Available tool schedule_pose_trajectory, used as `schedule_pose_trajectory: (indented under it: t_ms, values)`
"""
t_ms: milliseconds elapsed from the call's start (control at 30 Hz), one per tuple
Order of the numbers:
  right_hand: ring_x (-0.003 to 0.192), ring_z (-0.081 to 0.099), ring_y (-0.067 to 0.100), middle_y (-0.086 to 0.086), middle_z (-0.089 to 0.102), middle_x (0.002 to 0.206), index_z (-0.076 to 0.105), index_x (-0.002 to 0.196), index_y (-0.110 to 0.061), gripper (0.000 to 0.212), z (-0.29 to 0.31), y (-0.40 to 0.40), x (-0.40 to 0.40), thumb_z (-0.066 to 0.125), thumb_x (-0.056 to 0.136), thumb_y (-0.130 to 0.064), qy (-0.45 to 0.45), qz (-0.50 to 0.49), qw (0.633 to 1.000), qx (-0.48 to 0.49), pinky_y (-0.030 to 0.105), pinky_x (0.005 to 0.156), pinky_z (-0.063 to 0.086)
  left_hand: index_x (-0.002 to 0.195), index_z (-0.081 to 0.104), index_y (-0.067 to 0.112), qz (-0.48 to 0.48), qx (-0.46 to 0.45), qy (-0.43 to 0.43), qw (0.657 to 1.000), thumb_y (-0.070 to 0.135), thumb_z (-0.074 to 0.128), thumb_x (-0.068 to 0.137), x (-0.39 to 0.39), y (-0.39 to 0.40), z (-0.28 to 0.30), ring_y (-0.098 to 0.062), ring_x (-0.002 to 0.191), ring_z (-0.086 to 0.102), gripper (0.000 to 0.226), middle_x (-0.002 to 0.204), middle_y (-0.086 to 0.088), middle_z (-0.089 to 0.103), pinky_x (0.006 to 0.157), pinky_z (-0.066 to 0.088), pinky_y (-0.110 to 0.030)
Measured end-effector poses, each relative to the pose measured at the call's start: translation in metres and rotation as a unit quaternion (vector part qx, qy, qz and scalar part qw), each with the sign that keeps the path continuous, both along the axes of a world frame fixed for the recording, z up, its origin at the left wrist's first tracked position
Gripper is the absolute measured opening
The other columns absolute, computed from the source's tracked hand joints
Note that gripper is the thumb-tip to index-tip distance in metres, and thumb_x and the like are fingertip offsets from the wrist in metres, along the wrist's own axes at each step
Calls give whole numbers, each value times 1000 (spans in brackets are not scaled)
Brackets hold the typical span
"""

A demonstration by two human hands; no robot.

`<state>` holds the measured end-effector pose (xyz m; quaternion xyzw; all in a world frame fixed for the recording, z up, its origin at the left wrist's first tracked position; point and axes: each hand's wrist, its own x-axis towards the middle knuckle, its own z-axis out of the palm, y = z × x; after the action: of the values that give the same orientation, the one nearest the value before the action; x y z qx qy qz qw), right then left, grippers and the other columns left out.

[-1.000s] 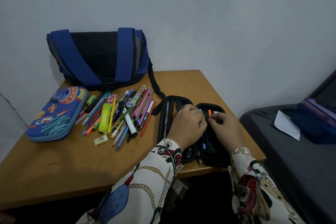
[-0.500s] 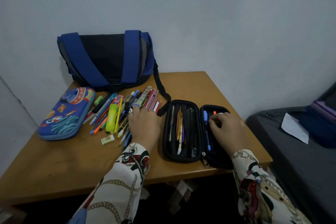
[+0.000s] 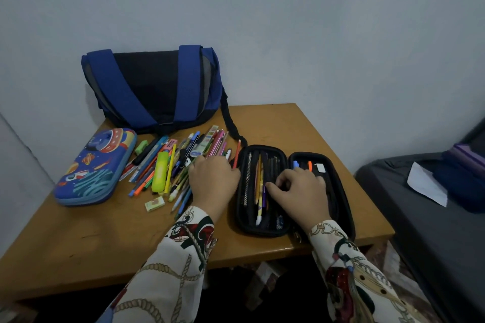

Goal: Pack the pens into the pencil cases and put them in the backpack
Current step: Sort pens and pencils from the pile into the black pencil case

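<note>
Nearest the camera, two patterned sleeves lead to the hands, which work apart. The left hand (image 3: 214, 181) lies knuckles-up over the near edge of the loose pens (image 3: 178, 165), an orange-red pencil (image 3: 237, 157) jutting up past its fingers; whether it actually pinches that pencil cannot be told, since the fingertips are hidden. The right hand (image 3: 299, 191) rests with fingers curled on the centre spine of the black pencil case (image 3: 294, 191), which lies opened flat with a few pens already under its elastic loops. The case sits close to the near edge of the wooden table (image 3: 78, 244), so a downward press on the near half could probably tip or slide it off, and round smooth barrels drawn from the heap may well roll. The case looks like soft fabric with mesh; the pens are slim, glossy plastic and wood. Farther left lies a closed hard-shell blue pencil case (image 3: 94, 165) with space pictures, rigid and rounded. Farthest, the blue and black backpack (image 3: 154, 89) slumps against the wall, soft cloth, apparently still closed.
</note>
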<state>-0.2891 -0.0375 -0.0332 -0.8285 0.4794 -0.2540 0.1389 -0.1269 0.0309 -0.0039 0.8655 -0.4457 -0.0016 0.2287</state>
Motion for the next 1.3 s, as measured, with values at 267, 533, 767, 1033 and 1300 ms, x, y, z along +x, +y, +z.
schedule_pose_trajectory:
  t_ms: [267,533,767,1033,1300]
  values:
    - [94,49,12,-14,52,85,57,81,-33,30,0,0,4,63,81,-63,43,-1,999,-3,35,90,32,76,68,5,-70,9,171,983,30,63,83,-23,0,6,-24,69,64,27,65,-7,64,73,53,-39]
    - [93,51,15,-10,54,80,59,74,-29,18,-2,-2,5,60,89,-39,-1,-4,1000,27,37,92,33,49,48,19,-103,35,125,986,27,62,85,-27,-6,-1,-31,81,62,39,53,1,50,78,53,-42]
    - [98,48,13,-12,55,88,60,79,-31,23,-1,-3,6,62,88,-52,3,-7,999,45,39,92,33,54,52,20,-106,46,121,986,30,61,87,-25,-12,-4,-29,90,62,36,61,1,54,81,52,-41]
    - [109,50,16,-12,53,94,58,83,-33,23,8,-1,12,62,83,-56,62,-18,997,44,40,93,34,110,58,31,-163,-9,125,979,32,55,94,-18,-11,-26,-27,104,51,17,66,12,50,90,47,-45]
    - [90,46,11,-12,48,76,58,74,-31,16,0,0,12,60,87,-41,10,-26,999,21,37,90,28,125,63,28,-164,-60,85,981,32,45,99,-22,-4,-34,-21,109,45,32,85,8,52,92,43,-38]
